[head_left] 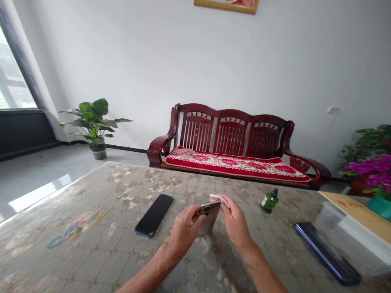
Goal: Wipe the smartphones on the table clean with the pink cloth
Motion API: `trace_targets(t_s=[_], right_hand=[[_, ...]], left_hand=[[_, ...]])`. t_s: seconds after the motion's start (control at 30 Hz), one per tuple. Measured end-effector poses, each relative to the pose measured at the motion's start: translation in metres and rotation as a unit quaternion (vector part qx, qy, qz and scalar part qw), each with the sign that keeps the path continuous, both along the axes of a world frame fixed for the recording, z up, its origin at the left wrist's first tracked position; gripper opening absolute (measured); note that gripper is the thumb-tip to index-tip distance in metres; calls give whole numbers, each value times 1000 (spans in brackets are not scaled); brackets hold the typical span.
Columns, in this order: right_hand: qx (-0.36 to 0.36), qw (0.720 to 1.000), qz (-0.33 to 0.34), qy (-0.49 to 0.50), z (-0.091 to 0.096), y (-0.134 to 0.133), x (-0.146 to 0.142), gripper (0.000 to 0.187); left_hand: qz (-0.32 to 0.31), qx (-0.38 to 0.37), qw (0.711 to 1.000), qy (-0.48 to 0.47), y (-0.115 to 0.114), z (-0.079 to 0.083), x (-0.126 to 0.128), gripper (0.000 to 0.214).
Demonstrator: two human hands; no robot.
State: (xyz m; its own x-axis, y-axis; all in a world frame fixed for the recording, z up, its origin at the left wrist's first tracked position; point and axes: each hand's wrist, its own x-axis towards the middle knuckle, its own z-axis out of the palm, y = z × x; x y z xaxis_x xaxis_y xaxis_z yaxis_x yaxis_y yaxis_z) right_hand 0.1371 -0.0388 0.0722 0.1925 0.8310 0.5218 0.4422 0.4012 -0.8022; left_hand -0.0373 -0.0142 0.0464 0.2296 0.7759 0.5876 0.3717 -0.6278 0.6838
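A smartphone (pixel 210 220) with a silvery back and a camera block stands on edge between my hands, above the patterned tablecloth (pixel 122 264). My left hand (pixel 185 228) grips its left side, with the thumb near the camera lenses. In my right hand (pixel 236 221) a pale pink cloth (pixel 218 198) is pinched against the phone's upper right corner. To the left of my hands another phone (pixel 154 215) lies flat, its dark screen facing up. Beyond my right hand stands a small green bottle (pixel 269 201) with a black cap.
Colourful hair ties (pixel 71 232) lie at the table's left. On the right are a dark blue phone (pixel 328 253), a clear plastic box (pixel 342 232) and a tan board (pixel 357 209). Behind the table stands a wooden bench (pixel 229 134); a potted plant (pixel 97 126) is at the left.
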Motion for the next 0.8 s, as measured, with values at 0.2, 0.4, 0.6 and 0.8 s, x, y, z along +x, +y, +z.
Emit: trace_targets(t_s=[0.2, 0.4, 0.6, 0.8], right_hand=[[19, 998, -9, -51, 5, -6, -7, 28], [41, 993, -10, -108, 11, -9, -18, 27], [67, 988, -6, -138, 15, -6, -30, 29], [30, 990, -7, -141, -12, -7, -31, 32]], left_hand=[[-5, 31, 999, 3, -3, 14, -1, 21], [60, 93, 989, 97, -3, 36, -11, 12], [76, 63, 979, 179, -2, 54, -24, 6], [88, 32, 973, 210, 3, 63, -36, 8]])
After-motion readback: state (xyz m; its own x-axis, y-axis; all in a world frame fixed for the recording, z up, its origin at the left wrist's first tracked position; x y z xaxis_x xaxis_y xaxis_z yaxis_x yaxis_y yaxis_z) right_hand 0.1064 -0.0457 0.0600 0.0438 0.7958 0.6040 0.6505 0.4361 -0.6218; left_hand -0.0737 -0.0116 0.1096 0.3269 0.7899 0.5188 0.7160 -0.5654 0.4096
